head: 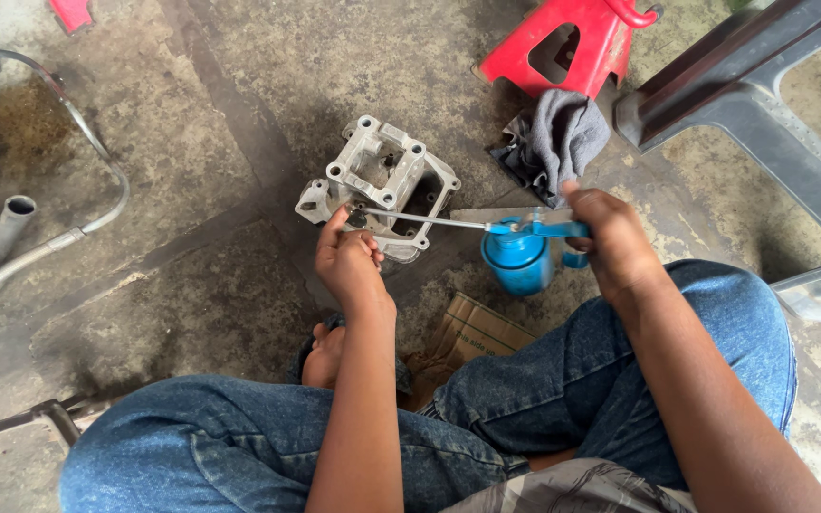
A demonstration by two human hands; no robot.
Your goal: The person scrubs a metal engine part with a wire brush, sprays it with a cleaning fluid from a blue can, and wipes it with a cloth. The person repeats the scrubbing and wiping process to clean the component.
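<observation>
A grey cast-metal engine part (382,180) lies on the concrete floor in front of my knees. My left hand (347,261) grips its near edge with the fingers curled on it. My right hand (613,242) holds a blue oil can (522,255) by its lever handle. The can's long thin metal spout (425,220) reaches left, and its tip rests at the near side of the engine part, next to my left fingers.
A grey rag (558,138) lies beside a red stool (567,43) at the back. A grey plastic chair frame (762,114) stands at the right. A bent metal pipe (30,256) and oil stains are at the left. A cardboard piece (472,332) lies by my legs.
</observation>
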